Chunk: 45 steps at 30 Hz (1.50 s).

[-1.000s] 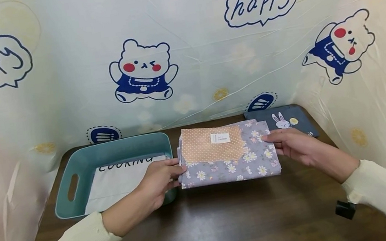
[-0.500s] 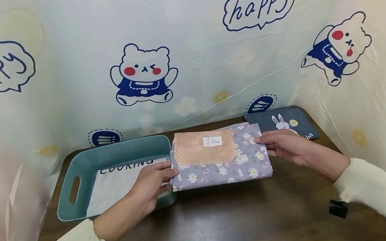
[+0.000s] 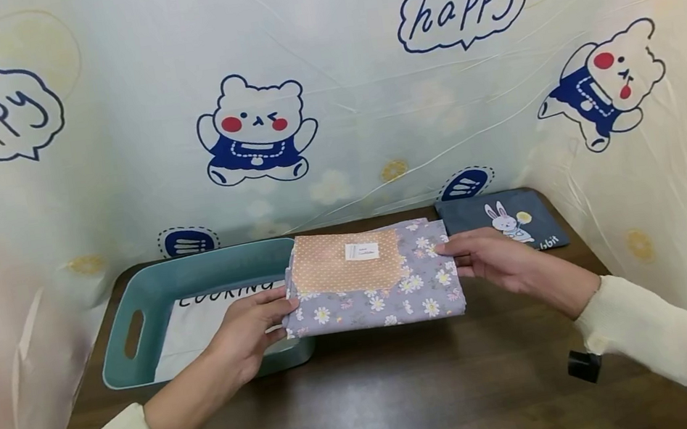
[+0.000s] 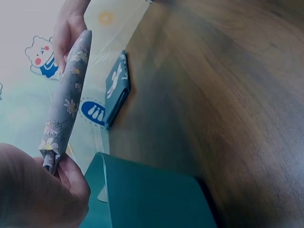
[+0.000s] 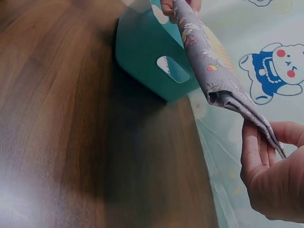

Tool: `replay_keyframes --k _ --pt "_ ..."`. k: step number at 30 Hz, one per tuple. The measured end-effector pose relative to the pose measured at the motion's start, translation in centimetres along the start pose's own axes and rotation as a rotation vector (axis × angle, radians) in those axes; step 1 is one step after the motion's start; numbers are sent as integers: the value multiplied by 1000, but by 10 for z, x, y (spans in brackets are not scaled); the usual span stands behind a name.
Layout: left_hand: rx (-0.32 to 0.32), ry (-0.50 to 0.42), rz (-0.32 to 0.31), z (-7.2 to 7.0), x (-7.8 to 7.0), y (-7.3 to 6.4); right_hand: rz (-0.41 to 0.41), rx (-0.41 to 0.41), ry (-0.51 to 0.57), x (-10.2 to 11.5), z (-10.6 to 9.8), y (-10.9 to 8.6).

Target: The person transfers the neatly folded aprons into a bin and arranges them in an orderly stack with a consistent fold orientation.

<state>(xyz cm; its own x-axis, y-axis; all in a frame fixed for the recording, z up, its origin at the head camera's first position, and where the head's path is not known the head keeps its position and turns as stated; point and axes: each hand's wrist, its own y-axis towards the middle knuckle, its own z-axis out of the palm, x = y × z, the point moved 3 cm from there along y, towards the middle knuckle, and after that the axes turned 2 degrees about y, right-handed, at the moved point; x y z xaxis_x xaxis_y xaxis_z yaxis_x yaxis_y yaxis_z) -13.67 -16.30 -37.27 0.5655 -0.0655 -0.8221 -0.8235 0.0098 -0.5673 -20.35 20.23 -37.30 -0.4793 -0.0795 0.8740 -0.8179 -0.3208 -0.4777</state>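
Observation:
A folded grey-purple cloth (image 3: 357, 308) with daisies, an orange polka-dot patch and a white label is held up above the table, level with the bin's rim. My left hand (image 3: 235, 336) pinches its left edge, thumb on top and fingers below. At the right edge my right hand (image 3: 495, 259) grips it the same way; the right wrist view shows the folded layers of the cloth (image 5: 213, 71) between thumb and fingers. The cloth's left end overlaps the right rim of a green bin (image 3: 121, 370). Inside the bin lies a white cloth (image 3: 200, 322) lettered "COOKING".
A dark blue folded cloth (image 3: 469, 215) with a rabbit print lies at the table's back right. The brown wooden table (image 3: 396, 398) reaches to a printed curtain (image 3: 360, 95) behind and at both sides. The bin stands at the table's left.
Both hands have carried the folded daisy cloth leftward, so its left end now overlaps the green bin's right rim. The bin and the dark blue cloth stay put.

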Motion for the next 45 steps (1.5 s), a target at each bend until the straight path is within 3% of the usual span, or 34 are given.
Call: replay_keyframes --k 13,23,34,45 --pt "-12 -18 -33 -21 -1 -1 -10 3 69 -2 18 14" --pt "-5 -34 -11 -39 -5 -7 -6 33 113 2 36 23" --pt "-43 -56 -26 -58 1 -5 -49 57 125 5 58 34" --pt "-70 -96 -29 -79 7 -12 -39 51 138 8 80 41"
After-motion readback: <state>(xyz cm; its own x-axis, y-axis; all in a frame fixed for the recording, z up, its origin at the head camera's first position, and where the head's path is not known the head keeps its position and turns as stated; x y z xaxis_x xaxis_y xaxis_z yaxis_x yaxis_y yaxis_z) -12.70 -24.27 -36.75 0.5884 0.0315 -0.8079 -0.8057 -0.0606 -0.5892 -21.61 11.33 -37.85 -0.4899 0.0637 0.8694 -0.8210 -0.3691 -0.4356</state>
